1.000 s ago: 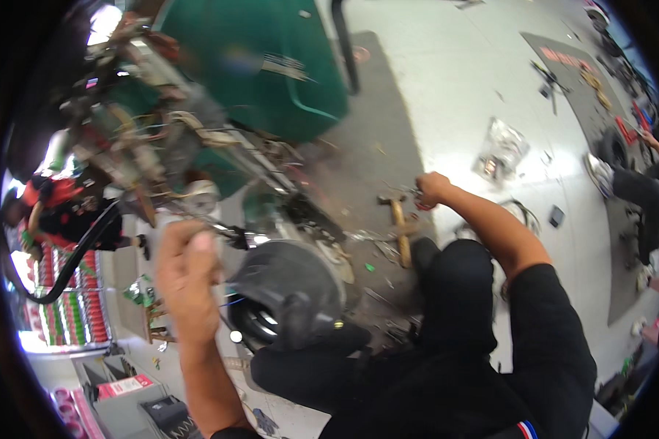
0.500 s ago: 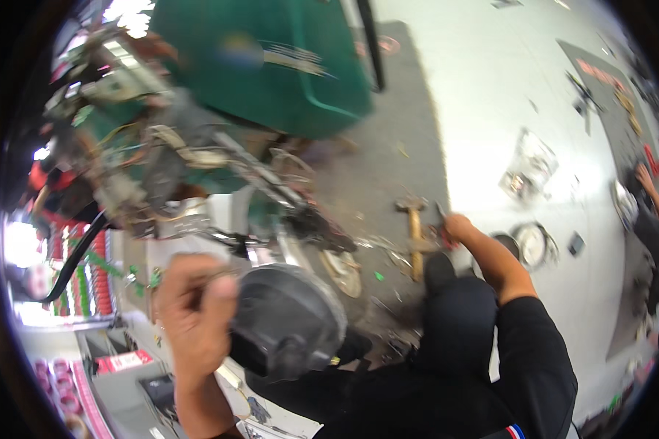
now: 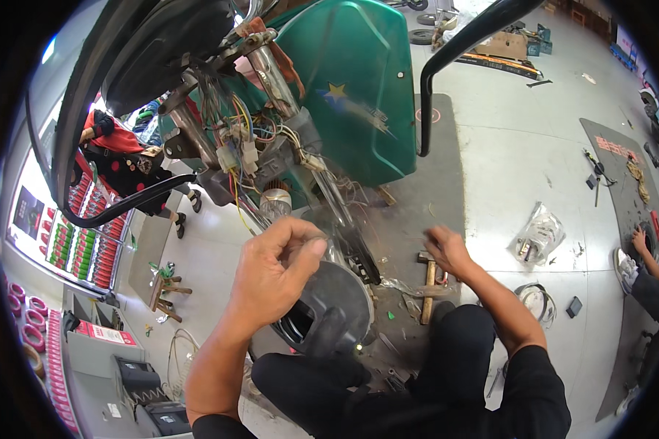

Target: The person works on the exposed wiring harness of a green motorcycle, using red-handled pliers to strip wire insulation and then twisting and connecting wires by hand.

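Hammer (image 3: 427, 296) on mat (image 3: 443, 175), handle pointing toward person. Right hand (image 3: 450, 251) nearer, by hammer's head, contact unclear; fingers loosely curled, can't tell if holding. Left of hammer: black round shell (image 3: 351, 296), left hand (image 3: 278, 267) above, thumb near fingertips, contents unclear.

The far panel (image 3: 370, 55) is green with a yellow star (image 3: 336, 91), the near housing (image 3: 353, 300) dark grey, the hammer handle (image 3: 427, 294) at right light brown.
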A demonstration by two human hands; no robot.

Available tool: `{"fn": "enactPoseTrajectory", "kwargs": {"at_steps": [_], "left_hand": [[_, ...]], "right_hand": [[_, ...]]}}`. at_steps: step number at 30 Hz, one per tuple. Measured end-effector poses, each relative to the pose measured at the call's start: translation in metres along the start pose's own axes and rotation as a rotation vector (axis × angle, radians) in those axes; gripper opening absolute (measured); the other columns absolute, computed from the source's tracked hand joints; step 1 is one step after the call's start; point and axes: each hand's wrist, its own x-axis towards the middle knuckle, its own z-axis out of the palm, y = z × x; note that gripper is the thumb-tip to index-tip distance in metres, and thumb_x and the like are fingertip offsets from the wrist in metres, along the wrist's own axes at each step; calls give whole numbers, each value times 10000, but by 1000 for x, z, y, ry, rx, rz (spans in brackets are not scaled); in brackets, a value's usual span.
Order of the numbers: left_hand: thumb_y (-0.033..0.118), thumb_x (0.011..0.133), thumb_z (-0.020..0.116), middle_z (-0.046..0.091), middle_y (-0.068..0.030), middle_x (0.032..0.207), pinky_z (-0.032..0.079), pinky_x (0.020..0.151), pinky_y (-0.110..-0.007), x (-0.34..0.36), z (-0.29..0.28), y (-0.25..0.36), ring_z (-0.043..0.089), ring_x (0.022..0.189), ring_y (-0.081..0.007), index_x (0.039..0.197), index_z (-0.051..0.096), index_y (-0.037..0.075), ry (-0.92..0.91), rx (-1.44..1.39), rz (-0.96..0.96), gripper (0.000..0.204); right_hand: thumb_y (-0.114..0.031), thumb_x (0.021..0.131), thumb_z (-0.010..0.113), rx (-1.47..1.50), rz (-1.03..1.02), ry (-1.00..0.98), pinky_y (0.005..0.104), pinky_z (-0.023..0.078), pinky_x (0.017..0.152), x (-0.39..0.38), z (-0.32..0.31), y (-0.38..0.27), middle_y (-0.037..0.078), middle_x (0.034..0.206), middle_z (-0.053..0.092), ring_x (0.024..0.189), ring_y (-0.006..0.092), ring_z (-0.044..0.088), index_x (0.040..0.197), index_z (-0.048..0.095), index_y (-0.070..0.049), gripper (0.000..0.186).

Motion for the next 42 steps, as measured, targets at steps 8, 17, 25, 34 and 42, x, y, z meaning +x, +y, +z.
{"fn": "enactPoseTrajectory", "kwargs": {"at_steps": [8, 17, 25, 34, 42], "left_hand": [[104, 1015, 703, 605, 21, 772, 436, 634, -248, -6, 2, 29, 506, 696, -48, 1028, 667, 21, -37, 140, 150, 91], [124, 1018, 662, 673, -201, 924, 520, 730, -443, -11, -10, 33, 650, 822, -415, 1080, 607, 19, -199, 163, 165, 134], [124, 981, 728, 703, -152, 882, 554, 693, -428, -12, -19, 39, 703, 810, -382, 1088, 667, 59, -337, 163, 211, 140], [120, 1035, 684, 726, -87, 920, 573, 708, -323, -1, -52, 14, 724, 790, -169, 1081, 703, 25, -127, 151, 120, 107], [249, 1104, 623, 598, 39, 849, 450, 701, -241, 30, -26, 5, 506, 789, -45, 1093, 641, 11, -89, -91, 29, 239]], "right_hand": [[-204, 825, 735, -410, -913, 143, 356, 556, 744, 55, -127, -268, 62, 1063, 591, 959, 233, 637, 1128, 683, -70, 335], [-160, 846, 724, -335, -901, -155, 407, 566, 650, 60, -134, -278, 87, 898, 546, 801, 270, 638, 959, 630, -29, 196], [-164, 934, 713, 524, -395, -542, 323, 486, 632, 63, -145, -273, 96, 785, 648, 665, 205, 605, 904, 659, -4, 172], [-147, 1012, 642, 1197, -230, -653, 318, 448, 599, 39, -180, -237, 33, 786, 597, 662, 130, 577, 840, 581, -42, 210], [-44, 791, 878, 173, -528, 143, 350, 549, 676, 70, -138, -232, 106, 953, 644, 770, 229, 662, 1082, 707, -33, 338]]}}
